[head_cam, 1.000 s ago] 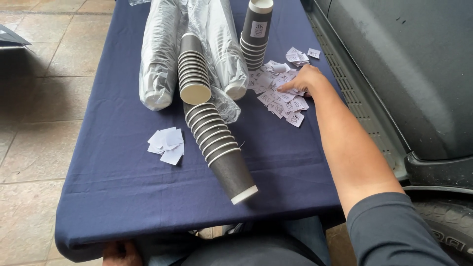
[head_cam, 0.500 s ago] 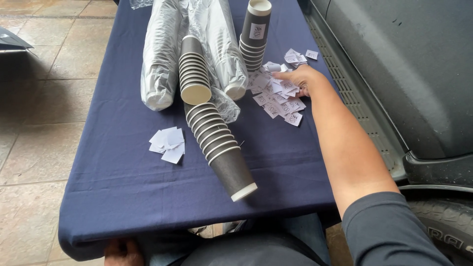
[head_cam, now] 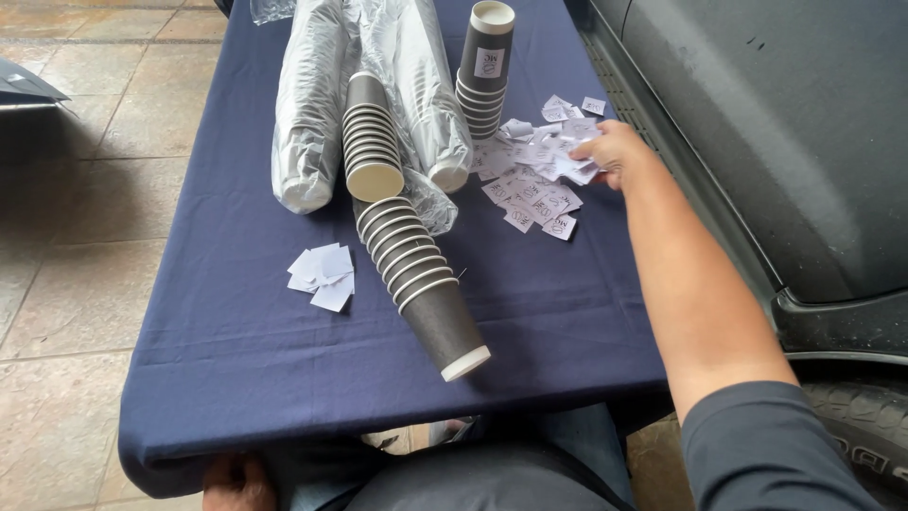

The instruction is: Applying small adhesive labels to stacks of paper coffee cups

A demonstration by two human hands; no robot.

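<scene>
Partly hidden, left hand [head_cam: 236, 481] sits below tablecloth [head_cam: 236, 378].

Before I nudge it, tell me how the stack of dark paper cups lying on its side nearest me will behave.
The lying stack of cups would probably roll, since it rests on its round, tapered side on the blue tablecloth, likely curving rather than going straight. It looks light, being paper. Lifted by one end, the nested cups might slide apart.

Small white paper labels [head_cam: 534, 185] with dark print, scattered flat in a loose heap, your right hand [head_cam: 615, 151] resting on its far edge
</scene>
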